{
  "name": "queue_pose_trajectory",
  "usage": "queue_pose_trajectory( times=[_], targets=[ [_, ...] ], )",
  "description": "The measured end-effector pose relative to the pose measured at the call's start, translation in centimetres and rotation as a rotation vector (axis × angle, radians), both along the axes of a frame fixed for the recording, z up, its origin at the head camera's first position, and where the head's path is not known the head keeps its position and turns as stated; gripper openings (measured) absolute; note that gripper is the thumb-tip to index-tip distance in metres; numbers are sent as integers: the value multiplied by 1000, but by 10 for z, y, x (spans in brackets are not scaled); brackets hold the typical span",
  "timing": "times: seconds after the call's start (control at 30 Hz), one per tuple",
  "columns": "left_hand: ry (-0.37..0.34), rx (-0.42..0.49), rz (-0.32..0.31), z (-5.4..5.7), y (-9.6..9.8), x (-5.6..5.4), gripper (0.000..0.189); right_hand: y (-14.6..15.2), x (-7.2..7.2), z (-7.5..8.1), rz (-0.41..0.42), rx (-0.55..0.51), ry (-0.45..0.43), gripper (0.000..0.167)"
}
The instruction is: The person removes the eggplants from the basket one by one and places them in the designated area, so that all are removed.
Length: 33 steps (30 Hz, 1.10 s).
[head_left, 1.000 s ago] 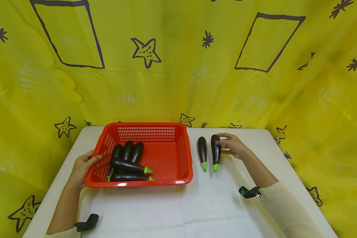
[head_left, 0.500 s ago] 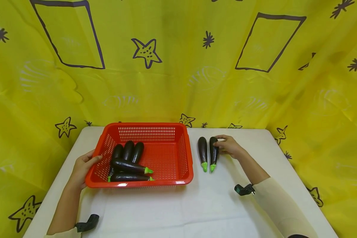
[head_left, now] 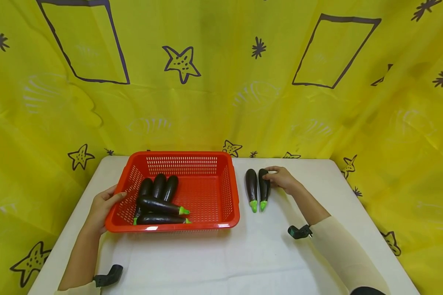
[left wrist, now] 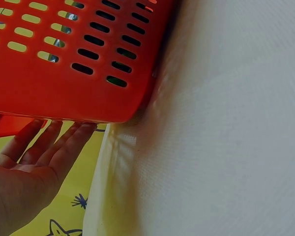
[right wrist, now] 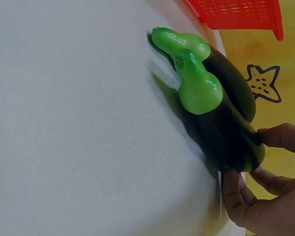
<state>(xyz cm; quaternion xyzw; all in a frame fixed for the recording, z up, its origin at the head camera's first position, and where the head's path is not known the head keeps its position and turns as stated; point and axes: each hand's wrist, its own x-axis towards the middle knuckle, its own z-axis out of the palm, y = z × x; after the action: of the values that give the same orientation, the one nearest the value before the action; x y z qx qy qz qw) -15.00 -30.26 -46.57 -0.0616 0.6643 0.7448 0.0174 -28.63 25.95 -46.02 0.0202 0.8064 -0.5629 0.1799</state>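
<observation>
At the left end of a red plastic basket (head_left: 221, 225), my left hand (head_left: 102, 209) grips the rim, thumb over the top. In the left wrist view, the fingers of that hand (left wrist: 37, 172) lie against the underside of the rim. Several dark eggplants (head_left: 158, 205) with green stems lie in the basket's left half. Right of the basket, two more lie side by side on the table. My right hand (head_left: 282, 179) pinches the blunt end of the outer eggplant (right wrist: 231, 132) between thumb and fingers. Its neighbour, the inner eggplant (head_left: 251, 184), lies just left of it, stem toward me.
A white cloth (head_left: 206, 262) covers the table under the basket. Yellow curtains (head_left: 214, 114) with black star drawings hang behind the table and along both sides. A black wrist camera (head_left: 300, 232) is strapped to the right wrist.
My right hand has shifted left with the outer eggplant, narrowing the gap to the inner one. The left hand and the basket have stayed in place.
</observation>
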Motion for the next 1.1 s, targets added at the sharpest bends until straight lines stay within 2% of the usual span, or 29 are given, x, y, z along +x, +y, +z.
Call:
queue_pose_trajectory(
  times=[0.43,0.8,1.1],
  targets=[
    [-4,2,-5,1,0,1,64,-2,1,1,-25,48,-14,56],
    [35,6,-8,-1,0,0,59,0,2,3,-13,39,0,60],
    [8,-1,-12,0,-1,0,64,1,2,9,-55,103,27,62]
  ],
)
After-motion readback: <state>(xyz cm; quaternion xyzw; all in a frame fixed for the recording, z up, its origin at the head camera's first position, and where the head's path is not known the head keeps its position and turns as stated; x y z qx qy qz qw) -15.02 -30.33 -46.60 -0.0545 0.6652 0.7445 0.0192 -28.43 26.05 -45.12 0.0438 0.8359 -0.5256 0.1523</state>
